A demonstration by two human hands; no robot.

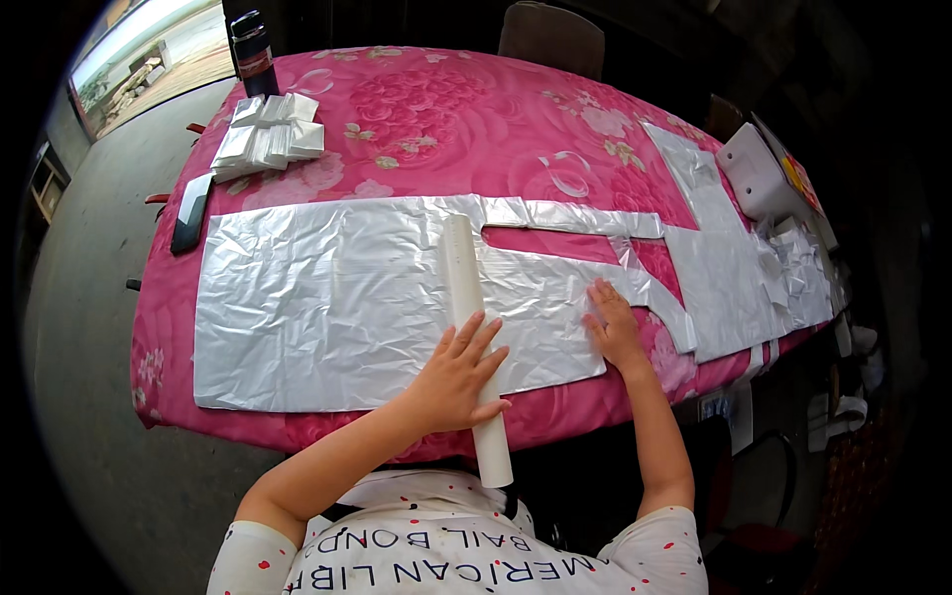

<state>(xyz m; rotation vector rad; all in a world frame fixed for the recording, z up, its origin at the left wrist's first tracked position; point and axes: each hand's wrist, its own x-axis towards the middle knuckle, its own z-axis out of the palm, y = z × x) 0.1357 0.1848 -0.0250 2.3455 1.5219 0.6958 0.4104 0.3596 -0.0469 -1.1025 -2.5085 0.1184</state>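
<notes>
A silvery-white plastic carrier bag (273, 297) lies spread flat across the pink flowered tablecloth, its two handles pointing right. Across its middle rests a long white tube (462, 273), whose near end juts past the table edge toward me. My left hand (457, 372) lies over the tube with fingers spread, pressing on it from above rather than wrapped round it. Flat near the base of the bag's handles, my right hand (613, 322) touches the plastic with its fingers stretched out and holds nothing.
More silvery bags (729, 283) lie spread at the right, beside a crumpled plastic heap (793, 268) and a white box (759, 169). At the far left stand folded bag bundles (266, 139), a dark bottle (253, 58) and a phone (190, 213). A chair back (551, 38) rises behind the table.
</notes>
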